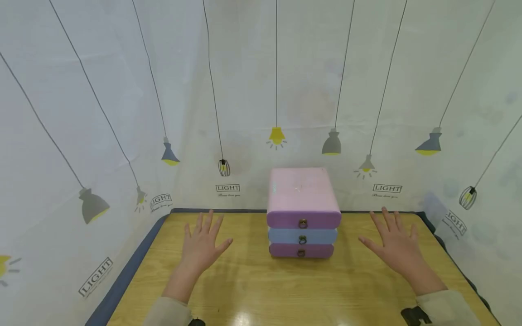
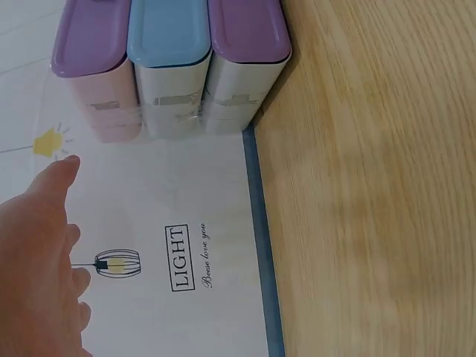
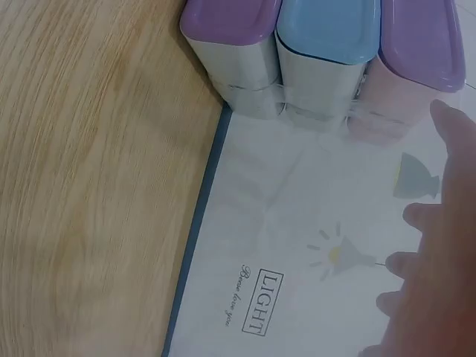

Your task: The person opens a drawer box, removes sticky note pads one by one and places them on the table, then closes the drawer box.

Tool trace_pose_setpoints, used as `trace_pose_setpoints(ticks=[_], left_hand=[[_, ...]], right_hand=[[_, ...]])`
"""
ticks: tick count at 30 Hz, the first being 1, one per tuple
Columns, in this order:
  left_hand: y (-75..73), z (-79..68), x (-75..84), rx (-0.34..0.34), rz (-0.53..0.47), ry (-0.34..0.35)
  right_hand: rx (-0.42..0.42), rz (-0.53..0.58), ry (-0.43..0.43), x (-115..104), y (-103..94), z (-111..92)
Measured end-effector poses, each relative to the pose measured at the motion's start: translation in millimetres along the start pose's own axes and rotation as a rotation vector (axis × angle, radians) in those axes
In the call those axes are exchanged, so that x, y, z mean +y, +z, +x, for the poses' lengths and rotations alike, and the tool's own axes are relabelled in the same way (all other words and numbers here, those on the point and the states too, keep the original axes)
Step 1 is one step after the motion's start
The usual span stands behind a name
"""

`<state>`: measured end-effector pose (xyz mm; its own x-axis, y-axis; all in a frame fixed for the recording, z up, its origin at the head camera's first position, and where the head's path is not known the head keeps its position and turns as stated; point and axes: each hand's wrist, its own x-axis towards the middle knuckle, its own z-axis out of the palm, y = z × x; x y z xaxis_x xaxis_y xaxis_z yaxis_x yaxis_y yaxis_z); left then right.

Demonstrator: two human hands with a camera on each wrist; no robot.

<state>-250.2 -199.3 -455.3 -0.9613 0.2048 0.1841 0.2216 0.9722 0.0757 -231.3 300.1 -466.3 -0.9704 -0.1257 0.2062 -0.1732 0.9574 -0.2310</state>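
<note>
A small three-drawer storage box (image 1: 302,190) stands at the back middle of the wooden table. Its top is pink, and its drawer fronts are purple, blue (image 1: 285,236) and purple, each with a small ring pull. My left hand (image 1: 202,244) is spread to the left of the box, holding nothing. Over on the right, my right hand (image 1: 395,244) is also spread with nothing in it. Neither hand touches the box. Both wrist views show the drawer fronts and the box's side, with the left thumb (image 2: 56,178) and right thumb (image 3: 450,123) apart from it.
A white cloth backdrop (image 1: 244,99) printed with hanging lamps surrounds the wooden table (image 1: 261,290) at the back and both sides. Dark blue edging (image 1: 134,258) runs along the table's borders. The box stands close to the backdrop.
</note>
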Motion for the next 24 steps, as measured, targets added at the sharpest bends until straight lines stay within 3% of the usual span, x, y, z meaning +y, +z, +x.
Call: trace_pose_setpoints(ticks=[6,14,24], left_hand=[[1.8,9.4,6.2,0.024,-0.02,0.008],[3.3,26.2,24.9,0.04,-0.085,0.05],[7.0,46.5,53.4,0.117,-0.178,0.172]], right_hand=[[0.082,-0.005,-0.041,-7.9,0.2,2.5],[0.296,-0.009,-0.172,-31.0,-0.6,6.6],[0.318,0.047,-0.317,-70.0,4.8,8.6]])
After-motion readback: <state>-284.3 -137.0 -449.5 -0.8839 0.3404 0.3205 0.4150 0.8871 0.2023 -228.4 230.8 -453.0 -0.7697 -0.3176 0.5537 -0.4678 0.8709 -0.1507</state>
